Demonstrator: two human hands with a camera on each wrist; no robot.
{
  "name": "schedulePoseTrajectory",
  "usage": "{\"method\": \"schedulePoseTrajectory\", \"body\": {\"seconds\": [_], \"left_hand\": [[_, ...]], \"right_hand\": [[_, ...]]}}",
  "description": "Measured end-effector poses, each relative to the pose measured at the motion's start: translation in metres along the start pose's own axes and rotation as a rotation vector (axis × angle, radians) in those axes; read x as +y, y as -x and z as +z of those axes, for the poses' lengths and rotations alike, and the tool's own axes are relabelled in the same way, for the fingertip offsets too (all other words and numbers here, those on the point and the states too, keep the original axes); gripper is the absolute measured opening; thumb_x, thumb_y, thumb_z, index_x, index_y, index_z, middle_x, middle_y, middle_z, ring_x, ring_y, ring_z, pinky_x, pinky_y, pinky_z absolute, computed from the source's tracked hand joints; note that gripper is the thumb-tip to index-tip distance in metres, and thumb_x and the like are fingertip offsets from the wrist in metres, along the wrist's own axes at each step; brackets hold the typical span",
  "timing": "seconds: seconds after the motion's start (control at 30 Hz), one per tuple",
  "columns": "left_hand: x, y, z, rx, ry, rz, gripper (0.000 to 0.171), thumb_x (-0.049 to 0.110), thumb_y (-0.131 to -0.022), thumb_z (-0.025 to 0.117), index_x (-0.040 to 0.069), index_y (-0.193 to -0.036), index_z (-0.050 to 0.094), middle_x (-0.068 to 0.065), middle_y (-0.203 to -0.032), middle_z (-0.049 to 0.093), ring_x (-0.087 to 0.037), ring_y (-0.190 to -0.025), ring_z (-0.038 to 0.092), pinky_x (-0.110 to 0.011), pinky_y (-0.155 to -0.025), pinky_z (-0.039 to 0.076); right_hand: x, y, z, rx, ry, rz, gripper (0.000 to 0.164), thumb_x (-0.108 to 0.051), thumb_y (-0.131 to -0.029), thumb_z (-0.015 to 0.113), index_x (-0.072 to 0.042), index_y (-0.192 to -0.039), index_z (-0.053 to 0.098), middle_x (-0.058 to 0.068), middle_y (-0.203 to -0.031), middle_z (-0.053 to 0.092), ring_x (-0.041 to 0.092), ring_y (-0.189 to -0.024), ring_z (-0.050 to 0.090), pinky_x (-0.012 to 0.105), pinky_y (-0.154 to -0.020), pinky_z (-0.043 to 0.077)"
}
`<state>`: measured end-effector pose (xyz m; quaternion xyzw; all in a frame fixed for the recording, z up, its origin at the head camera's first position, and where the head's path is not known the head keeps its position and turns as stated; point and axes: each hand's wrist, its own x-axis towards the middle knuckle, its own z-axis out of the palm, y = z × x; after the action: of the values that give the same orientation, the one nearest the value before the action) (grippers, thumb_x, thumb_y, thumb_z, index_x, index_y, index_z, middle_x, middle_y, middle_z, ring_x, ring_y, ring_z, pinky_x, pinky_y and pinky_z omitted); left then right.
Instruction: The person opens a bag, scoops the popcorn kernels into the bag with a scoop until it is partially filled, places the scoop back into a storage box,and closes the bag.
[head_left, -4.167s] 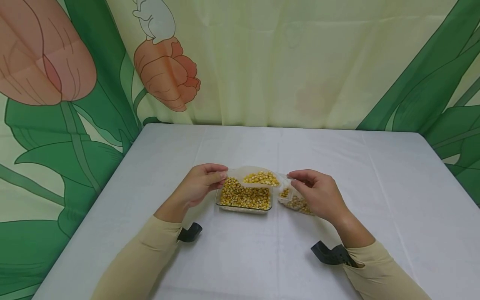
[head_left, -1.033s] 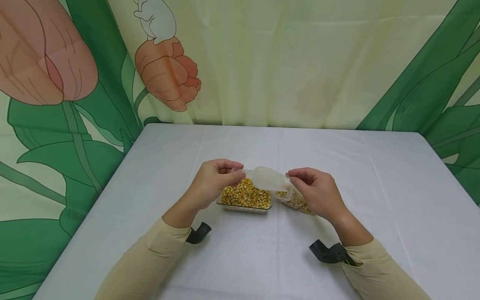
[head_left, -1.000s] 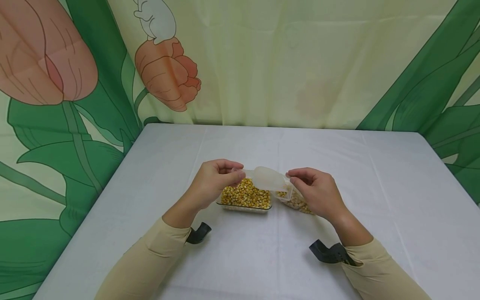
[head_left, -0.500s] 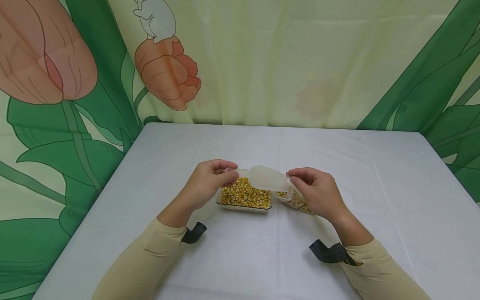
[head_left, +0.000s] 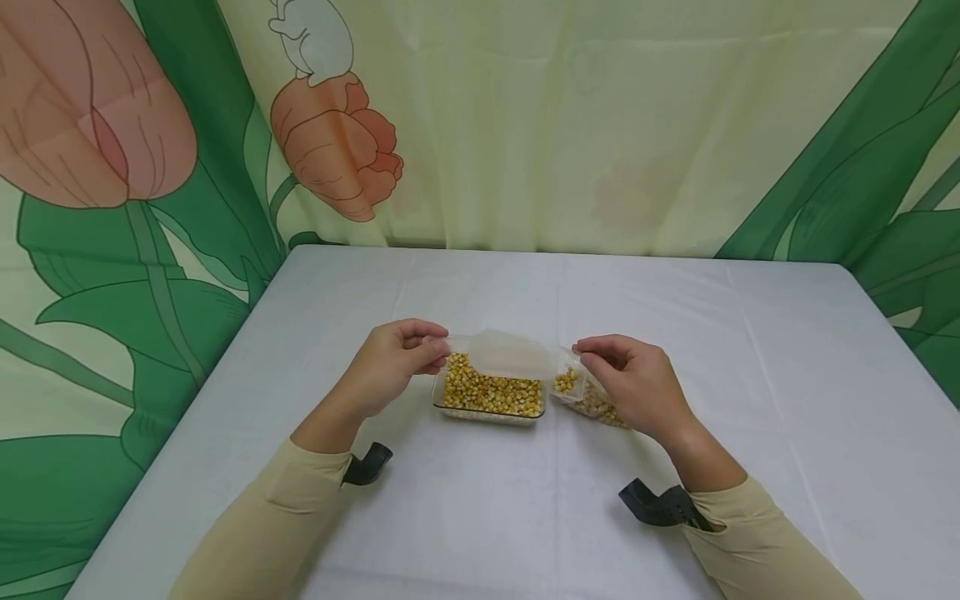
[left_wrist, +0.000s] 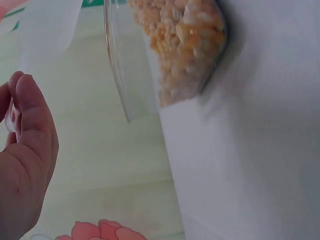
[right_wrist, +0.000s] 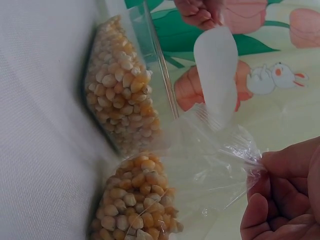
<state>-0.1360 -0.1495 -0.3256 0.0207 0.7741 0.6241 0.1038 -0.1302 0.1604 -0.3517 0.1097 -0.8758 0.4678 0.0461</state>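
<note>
My left hand (head_left: 392, 362) pinches the handle end of a translucent white scoop (head_left: 510, 354), which is held over the back part of a rectangular glass container (head_left: 487, 417) of yellow corn kernels (head_left: 487, 393). No kernels show on the scoop, and its far end overlaps the mouth of a clear plastic bag (head_left: 592, 404) in the head view. Thumb and finger of my right hand (head_left: 630, 379) pinch the gathered top edge of that bag. In the right wrist view, corn kernels (right_wrist: 137, 200) fill the bag's lower part, beside the glass container (right_wrist: 162, 65).
A white cloth covers the table (head_left: 480, 517), with bag and container standing near its middle. Behind the far edge hangs a curtain (head_left: 562, 125) printed with tulips and a rabbit. A black wrist mount (head_left: 663, 504) juts from the right sleeve, another from the left.
Over the last second my left hand has drawn the scoop leftward from the bag, across the container. About four seconds ago kernels lay on the scoop. My right hand stays at the bag's edge.
</note>
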Motion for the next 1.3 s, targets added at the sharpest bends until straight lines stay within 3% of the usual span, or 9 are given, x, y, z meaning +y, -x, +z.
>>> {"method": "schedulePoseTrajectory", "body": {"seconds": [0.23,0.33,0.5,0.67,0.87,1.03,1.3], "left_hand": [[0.002,0.003,-0.016,0.024,-0.127,-0.002,0.026,0.009,-0.101,0.06,-0.005,-0.124,0.06,-0.02,-0.109,0.067,-0.025,-0.094,0.066,-0.03,-0.086,0.056],[0.0,0.004,-0.022,0.046,-0.162,0.006,0.027,0.009,-0.101,0.06,-0.005,-0.124,0.061,-0.015,-0.106,0.068,-0.03,-0.097,0.065,-0.032,-0.087,0.055],[-0.004,0.006,-0.029,0.078,-0.219,0.002,0.027,0.013,-0.101,0.059,0.001,-0.125,0.063,-0.015,-0.106,0.066,-0.039,-0.103,0.062,-0.043,-0.093,0.052],[-0.002,0.007,-0.034,0.094,-0.28,0.017,0.03,0.014,-0.102,0.057,0.006,-0.131,0.063,-0.013,-0.102,0.063,-0.036,-0.101,0.062,-0.052,-0.094,0.05],[0.004,0.007,-0.038,0.11,-0.373,0.073,0.033,0.016,-0.102,0.058,0.008,-0.134,0.063,-0.011,-0.096,0.064,-0.026,-0.093,0.062,-0.039,-0.079,0.05],[0.009,0.006,-0.04,0.112,-0.425,0.102,0.033,0.017,-0.102,0.058,0.008,-0.133,0.063,-0.011,-0.091,0.061,-0.026,-0.086,0.058,-0.033,-0.068,0.046],[0.009,0.004,-0.038,0.104,-0.452,0.077,0.031,0.017,-0.1,0.06,0.008,-0.129,0.066,-0.009,-0.09,0.06,-0.024,-0.082,0.054,-0.031,-0.064,0.045]], "right_hand": [[0.0,0.0,0.0,-0.011,0.013,0.014,0.019,-0.009,-0.1,0.061,-0.003,-0.113,0.073,0.01,-0.111,0.072,0.024,-0.101,0.066,0.023,-0.08,0.052],[0.0,0.001,0.0,-0.01,0.011,0.018,0.019,-0.009,-0.1,0.061,-0.003,-0.114,0.073,0.01,-0.111,0.072,0.024,-0.101,0.066,0.022,-0.08,0.052],[-0.001,0.001,0.0,-0.012,0.008,0.022,0.019,-0.009,-0.1,0.061,-0.003,-0.114,0.073,0.01,-0.111,0.072,0.024,-0.101,0.066,0.022,-0.08,0.052],[0.0,0.001,0.0,-0.011,0.008,0.02,0.019,-0.009,-0.1,0.061,-0.003,-0.114,0.073,0.01,-0.111,0.072,0.024,-0.101,0.066,0.022,-0.08,0.052],[0.0,0.001,0.0,-0.013,0.014,0.016,0.019,-0.009,-0.1,0.061,-0.003,-0.113,0.073,0.01,-0.11,0.072,0.024,-0.101,0.066,0.024,-0.081,0.052],[0.0,0.0,0.0,-0.009,0.02,0.017,0.019,-0.009,-0.1,0.061,-0.004,-0.113,0.073,0.01,-0.111,0.072,0.024,-0.102,0.066,0.025,-0.082,0.052],[0.001,0.0,0.001,-0.004,0.011,0.014,0.019,-0.008,-0.099,0.061,-0.003,-0.113,0.073,0.01,-0.11,0.072,0.024,-0.102,0.066,0.021,-0.081,0.051]]}}
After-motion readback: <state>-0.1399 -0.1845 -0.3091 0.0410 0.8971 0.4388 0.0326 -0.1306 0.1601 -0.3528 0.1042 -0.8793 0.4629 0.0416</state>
